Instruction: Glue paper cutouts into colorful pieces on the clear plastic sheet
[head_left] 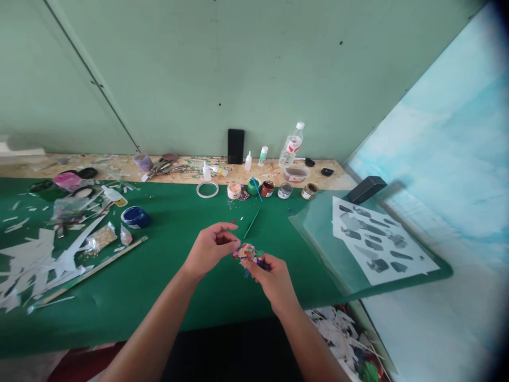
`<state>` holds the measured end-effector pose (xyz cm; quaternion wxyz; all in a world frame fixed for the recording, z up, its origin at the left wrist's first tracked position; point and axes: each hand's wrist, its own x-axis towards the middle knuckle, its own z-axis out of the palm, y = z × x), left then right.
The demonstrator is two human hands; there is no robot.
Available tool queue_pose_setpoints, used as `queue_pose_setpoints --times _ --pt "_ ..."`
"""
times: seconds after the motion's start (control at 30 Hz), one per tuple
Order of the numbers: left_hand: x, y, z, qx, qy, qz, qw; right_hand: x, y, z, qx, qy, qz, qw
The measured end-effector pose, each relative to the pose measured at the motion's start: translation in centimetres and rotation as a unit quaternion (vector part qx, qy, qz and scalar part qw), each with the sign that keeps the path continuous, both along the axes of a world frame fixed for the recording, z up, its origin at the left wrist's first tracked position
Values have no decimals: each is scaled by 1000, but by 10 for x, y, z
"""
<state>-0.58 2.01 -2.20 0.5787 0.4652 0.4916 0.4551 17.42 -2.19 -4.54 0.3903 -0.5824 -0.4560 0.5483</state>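
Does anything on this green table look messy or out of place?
Yes, the left side: white paper scraps lie strewn in a jumble beside a long stick, unlike the small jars lined up near the table's back.

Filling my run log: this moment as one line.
right hand: holding colourful piece; left hand: fingertips at its edge; mat: green stick beyond hands

Bare left hand (pixel 210 246), fingers pinched, angled inward; bare right hand (pixel 274 276), thumb and fingers closed together, near left; both forearms reaching forward, converging.
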Motion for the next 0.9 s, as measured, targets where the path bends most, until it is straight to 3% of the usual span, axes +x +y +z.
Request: queue_pose_setpoints --times 0.1,0.2,0.4,0.53,0.73,0.9 --pt "-2 9 -5 20 49 5 999 1 6 1 -16 15 -13 1000" --pt "-6 28 -17 59 125 53 989 1 11 0 -35 38 -28 998" --pt "0 112 -50 120 267 218 931 -1 13 3 -25 104 -51 993" --pt "15 159 -63 146 337 244 898 3 4 4 -1 87 -82 993" --pt "20 172 -75 161 366 245 883 16 2 -4 -3 33 -123 992" --pt "2 169 -75 182 341 264 884 -4 55 1 17 -19 -110 994"
